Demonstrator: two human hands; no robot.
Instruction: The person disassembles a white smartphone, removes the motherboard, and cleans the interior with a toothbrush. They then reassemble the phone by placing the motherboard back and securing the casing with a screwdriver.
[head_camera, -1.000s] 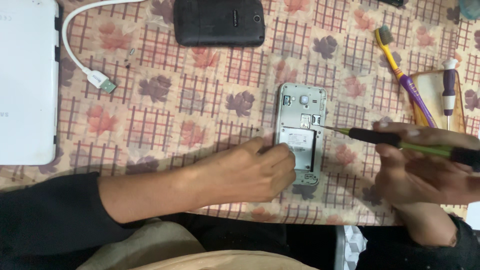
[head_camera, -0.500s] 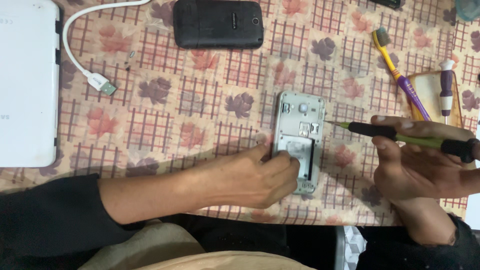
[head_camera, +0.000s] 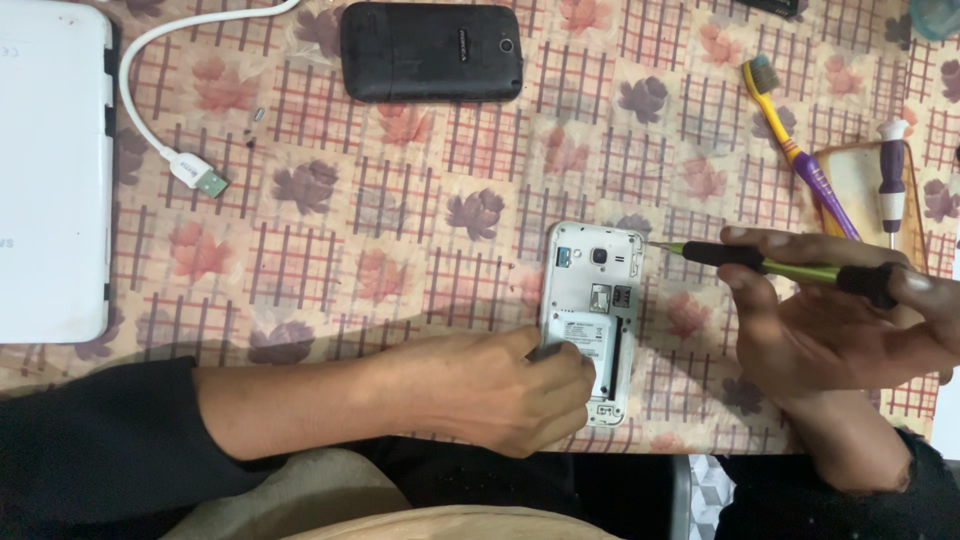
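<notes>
A white phone (head_camera: 592, 300) lies face down with its back cover off, near the table's front edge. My left hand (head_camera: 510, 388) rests on its lower left part and holds it down. My right hand (head_camera: 830, 320) grips a green and black screwdriver (head_camera: 770, 264), held level, with its thin tip at the phone's upper right corner.
A black phone back cover (head_camera: 430, 50) lies at the far middle. A white cable with a plug (head_camera: 195, 172) and a white tablet (head_camera: 50, 170) are at the left. A yellow and purple toothbrush (head_camera: 795, 150) and a purple-handled screwdriver (head_camera: 890, 170) lie at the right. Two tiny screws (head_camera: 255, 125) sit near the cable.
My right hand has brought the screwdriver up slightly, and the tip now sits at the phone's upper right corner. My left hand has stayed on the phone.
</notes>
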